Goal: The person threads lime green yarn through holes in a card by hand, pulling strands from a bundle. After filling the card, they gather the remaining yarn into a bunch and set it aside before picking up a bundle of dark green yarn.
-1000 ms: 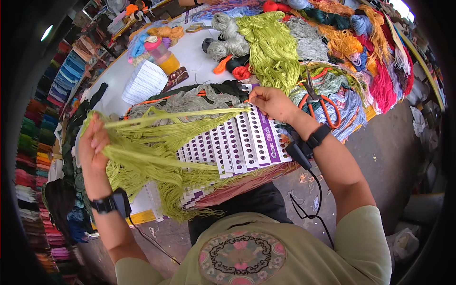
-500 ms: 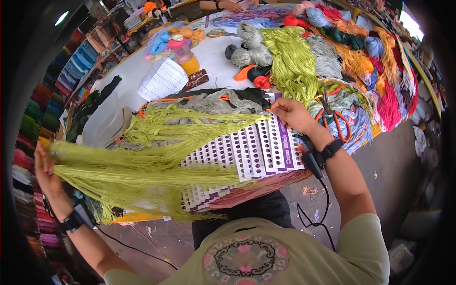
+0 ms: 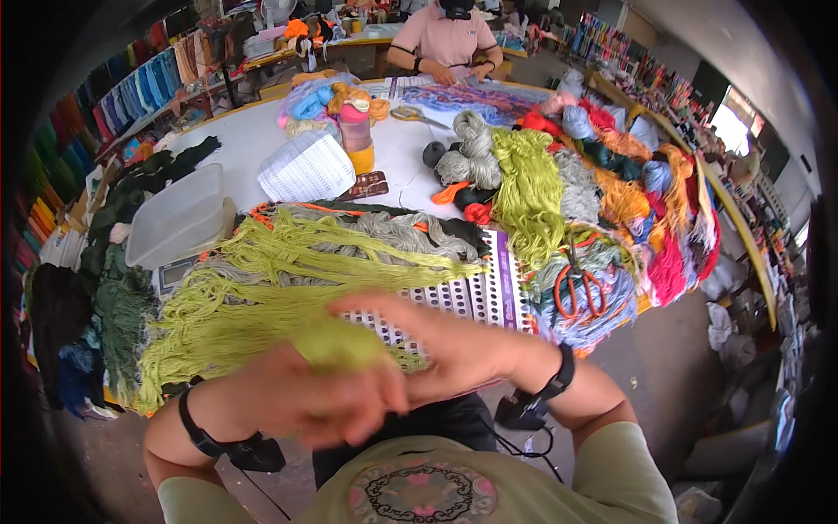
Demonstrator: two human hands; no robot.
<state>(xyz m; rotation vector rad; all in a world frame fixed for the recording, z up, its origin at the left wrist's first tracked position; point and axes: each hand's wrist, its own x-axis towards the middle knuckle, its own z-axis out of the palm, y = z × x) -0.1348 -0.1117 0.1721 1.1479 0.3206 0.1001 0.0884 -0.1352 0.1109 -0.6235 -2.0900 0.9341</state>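
Both hands are close together in front of my body, blurred by motion. A bunched tuft of lime-green thread shows at my left hand, whose fingers seem curled round it. My right hand reaches across beside it, its upper finger stretched out leftward and its other fingers partly hidden. Behind the hands lie long lime-green thread skeins over white-and-purple punched thread cards. Strands run toward the holes in the cards. Grey skeins lie along the far side of the green ones.
Orange-handled scissors rest on a pale blue thread pile at right. Beyond are lime skeins and heaps of coloured yarn. A clear plastic tub, paper chart and pink-lidded bottle stand left. Another person sits across the table.
My left hand has come in from the far left, and my right hand has left the cards' top edge; they now meet at centre. The view has tilted up, bringing in the other person.
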